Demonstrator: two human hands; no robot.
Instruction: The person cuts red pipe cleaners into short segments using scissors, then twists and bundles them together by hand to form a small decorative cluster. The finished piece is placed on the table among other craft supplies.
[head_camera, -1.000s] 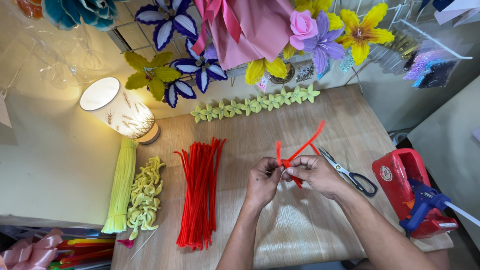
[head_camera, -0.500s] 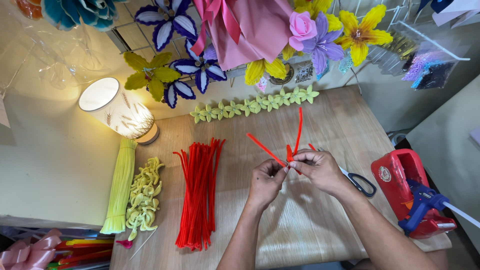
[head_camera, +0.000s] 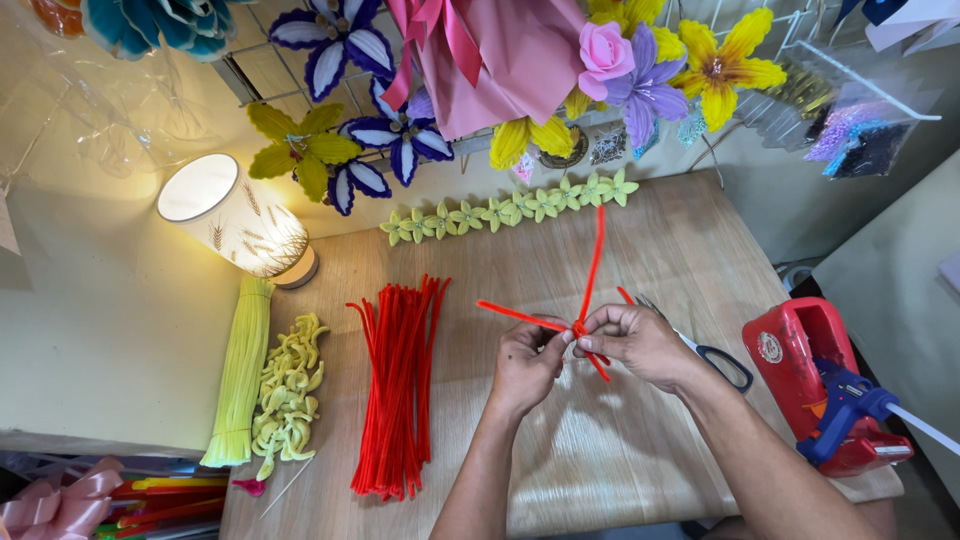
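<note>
— Red pipe cleaners (head_camera: 583, 310) crossed, pinched by left hand (head_camera: 527, 362) and right hand (head_camera: 637, 343)?
— Yes, above the wooden table (head_camera: 620, 450). Red bundle (head_camera: 400, 385) left, scissors (head_camera: 712, 352) right, lit lamp (head_camera: 238, 216), paper flowers (head_camera: 400, 130) behind.

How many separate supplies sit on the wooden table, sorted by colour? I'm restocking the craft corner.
Red: 3, namely the pipe-cleaner bundle, the crossed pipe cleaners pinched by the left hand and right hand, and the red box.
Yellow-green: 3, namely the straight bundle, the curled pieces and the flower row.
White: 1, the lamp.
Dark-handled scissors: 1.
Total: 8.
</note>
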